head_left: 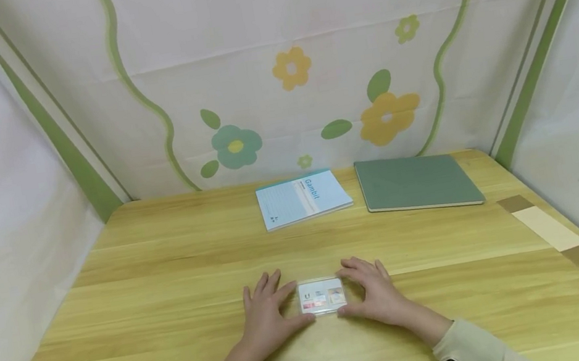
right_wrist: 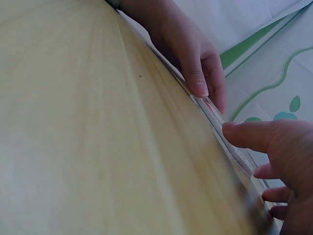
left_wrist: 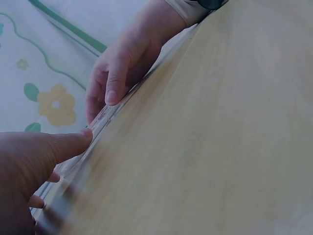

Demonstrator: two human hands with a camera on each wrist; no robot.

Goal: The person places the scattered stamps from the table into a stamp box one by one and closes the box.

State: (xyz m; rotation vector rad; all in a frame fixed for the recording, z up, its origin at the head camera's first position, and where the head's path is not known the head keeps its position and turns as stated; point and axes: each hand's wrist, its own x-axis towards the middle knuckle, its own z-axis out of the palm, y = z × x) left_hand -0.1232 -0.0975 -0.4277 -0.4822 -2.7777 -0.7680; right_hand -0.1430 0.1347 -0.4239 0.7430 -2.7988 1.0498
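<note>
A small clear case holding a printed white card [head_left: 321, 295] lies flat on the wooden table in the head view. At its left end, my left hand [head_left: 266, 314] holds it, thumb at the near corner and index finger at the far one. My right hand [head_left: 375, 296] grips the right end the same way. The left wrist view shows the case [left_wrist: 100, 119] edge-on, between the left thumb and the right hand [left_wrist: 124, 63]. Seen from the right wrist, its thin edge [right_wrist: 213, 113] runs along the tabletop.
Toward the back of the table lie a light blue notebook [head_left: 292, 200] marked "Gambit" and a dark green flat book or board [head_left: 416, 182]. Strips of tape [head_left: 552, 230] cross the right edge. A white flowered curtain [head_left: 256, 29] hangs behind, with white fabric at both sides.
</note>
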